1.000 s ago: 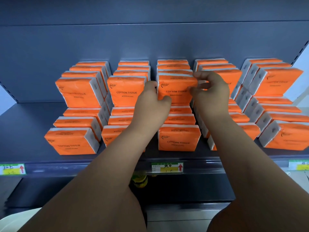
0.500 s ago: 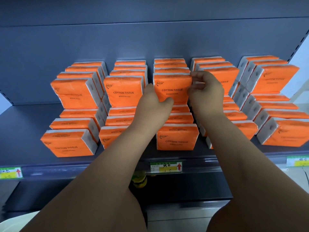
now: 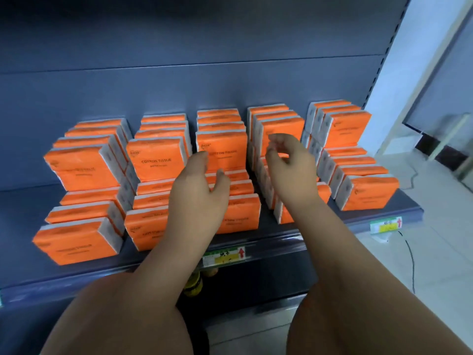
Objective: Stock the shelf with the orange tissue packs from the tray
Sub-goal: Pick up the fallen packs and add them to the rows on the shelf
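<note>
Many orange, white-sided tissue packs [image 3: 225, 143] stacked; left hand [image 3: 197, 193] and right hand [image 3: 291, 172] grip apart, empty

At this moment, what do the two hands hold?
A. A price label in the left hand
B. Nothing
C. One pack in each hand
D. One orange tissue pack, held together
B: the left hand and the right hand hover in front of the orange tissue packs with loosely curled fingers, and neither grips a pack.
</note>
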Action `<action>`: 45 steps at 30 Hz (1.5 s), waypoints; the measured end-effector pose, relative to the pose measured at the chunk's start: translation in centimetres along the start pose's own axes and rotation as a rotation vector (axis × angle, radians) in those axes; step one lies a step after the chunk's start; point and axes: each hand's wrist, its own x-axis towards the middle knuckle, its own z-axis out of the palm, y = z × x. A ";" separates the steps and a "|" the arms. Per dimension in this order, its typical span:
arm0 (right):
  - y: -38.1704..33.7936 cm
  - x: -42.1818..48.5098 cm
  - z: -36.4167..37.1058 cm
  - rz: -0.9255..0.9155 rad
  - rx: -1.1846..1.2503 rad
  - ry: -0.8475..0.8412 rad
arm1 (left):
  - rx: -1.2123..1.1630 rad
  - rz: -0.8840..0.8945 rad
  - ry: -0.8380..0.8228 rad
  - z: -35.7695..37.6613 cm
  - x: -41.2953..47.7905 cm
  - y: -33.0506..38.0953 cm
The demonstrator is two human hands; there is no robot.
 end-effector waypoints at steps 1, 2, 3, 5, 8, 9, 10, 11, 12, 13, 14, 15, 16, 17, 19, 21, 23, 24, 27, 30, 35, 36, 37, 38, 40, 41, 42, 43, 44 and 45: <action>0.1 -0.3 -1.0 -0.003 -0.017 -0.008 | 0.006 0.007 -0.026 0.1 -0.4 0.5; 0.4 -0.6 -2.1 -0.009 -0.040 -0.015 | 0.013 0.018 -0.045 0.1 -0.8 1.2; 0.7 -0.9 -3.4 -0.021 -0.072 -0.020 | 0.013 0.037 -0.064 0.2 -1.2 2.0; 1.1 -1.7 -6.7 -0.037 -0.145 -0.013 | 0.004 0.083 -0.085 0.6 -2.1 4.1; 0.8 -3.2 -13.0 -0.045 -0.263 0.007 | -0.012 0.151 -0.092 1.8 -3.5 7.4; 0.6 -3.8 -15.3 -0.038 -0.316 0.018 | -0.021 0.166 -0.120 2.5 -4.0 8.3; 0.3 -4.4 -17.6 -0.023 -0.371 0.030 | -0.041 0.183 -0.166 3.3 -4.4 9.1; -0.1 -5.2 -20.0 -0.002 -0.424 0.047 | -0.062 0.202 -0.214 4.1 -5.0 10.2; -0.5 -6.0 -22.4 0.019 -0.474 0.063 | -0.084 0.224 -0.260 5.1 -5.7 11.0; -0.9 -7.0 -24.8 0.038 -0.534 0.078 | -0.104 0.248 -0.305 6.0 -6.6 12.0; -1.3 -8.0 -27.2 0.051 -0.601 0.090 | -0.134 0.272 -0.351 6.9 -7.5 13.0; -1.8 -9.2 -29.5 0.067 -0.666 0.098 | -0.160 0.295 -0.392 7.6 -8.5 14.0; -2.3 -10.5 -31.8 0.090 -0.721 0.106 | -0.189 0.325 -0.434 8.5 -9.3 14.9; -2.9 -11.9 -34.0 0.120 -0.769 0.117 | -0.209 0.356 -0.467 9.3 -10.3 15.8; -4.2 -15.1 -38.2 0.201 -0.858 0.143 | -0.268 0.402 -0.518 11.0 -12.2 17.7; -4.9 -18.6 -41.8 0.307 -0.945 0.181 | -0.337 0.417 -0.608 12.6 -14.6 20.3; -4.8 -22.1 -44.7 0.385 -1.019 0.218 | -0.391 0.485 -0.728 14.1 -18.0 23.1; -4.4 -23.6 -45.9 0.431 -1.035 0.249 | -0.417 0.524 -0.794 14.7 -19.9 24.5; -2.4 -27.7 -48.3 0.580 -1.005 0.399 | -0.468 0.589 -0.961 16.7 -25.1 27.7; 0.6 -32.3 -49.5 0.716 -0.992 0.521 | -0.429 0.586 -1.104 19.5 -29.3 29.5; 5.4 -41.1 -49.8 0.981 -1.003 0.399 | -0.265 0.590 -1.290 25.8 -35.0 29.2; 6.3 -42.6 -50.0 1.013 -1.007 0.350 | -0.229 0.582 -1.311 27.2 -35.9 28.5; 7.2 -43.9 -50.1 1.039 -1.007 0.310 | -0.191 0.577 -1.329 28.7 -36.7 27.7; 8.1 -45.0 -50.2 1.060 -1.004 0.286 | -0.157 0.579 -1.346 30.2 -37.4 27.0; 10.0 -46.7 -50.8 1.096 -0.998 0.244 | -0.098 0.602 -1.367 33.1 -38.7 25.6; 11.0 -47.3 -51.2 1.115 -0.998 0.216 | -0.073 0.616 -1.370 34.5 -39.3 25.2; 12.0 -47.8 -51.7 1.129 -1.004 0.190 | -0.052 0.634 -1.370 35.8 -40.0 24.8; 13.1 -48.2 -52.2 1.141 -1.009 0.170 | -0.029 0.663 -1.371 37.2 -40.7 24.4; 14.3 -48.6 -52.6 1.149 -1.011 0.154 | -0.002 0.689 -1.379 38.5 -41.5 24.0; 15.5 -48.9 -53.1 1.156 -1.011 0.140 | 0.029 0.702 -1.393 39.8 -42.2 23.6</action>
